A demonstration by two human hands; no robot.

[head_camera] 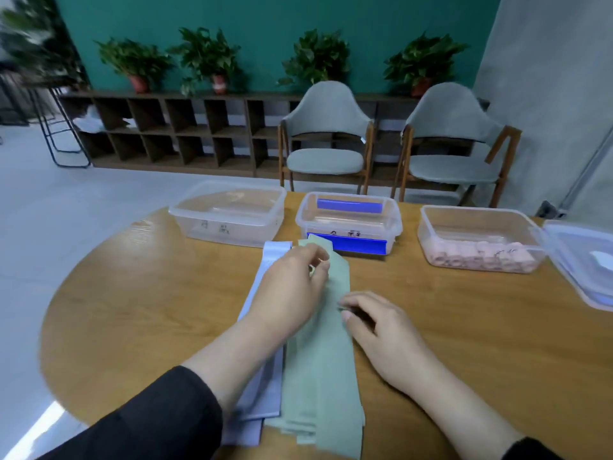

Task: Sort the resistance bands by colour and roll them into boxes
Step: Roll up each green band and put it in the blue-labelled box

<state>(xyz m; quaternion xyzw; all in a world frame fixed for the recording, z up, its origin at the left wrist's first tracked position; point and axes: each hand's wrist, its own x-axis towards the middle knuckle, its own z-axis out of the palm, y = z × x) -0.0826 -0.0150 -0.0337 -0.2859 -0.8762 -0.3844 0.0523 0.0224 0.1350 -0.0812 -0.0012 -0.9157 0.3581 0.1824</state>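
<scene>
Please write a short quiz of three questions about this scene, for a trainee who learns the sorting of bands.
1. True or false: the right box already holds rolled pink bands.
2. Which colour of band lies under both hands? A) green B) red C) yellow
3. Fill in: the box with blue clips stands in the ____ of the three boxes.

Key: 1 true. 2 A: the left hand and the right hand rest on the green bands, beside the lilac bands. 3 middle.

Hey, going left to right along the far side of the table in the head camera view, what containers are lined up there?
Empty clear box → clear box with blue handles → clear box holding pink rolled bands → clear lid at the right edge.
</scene>
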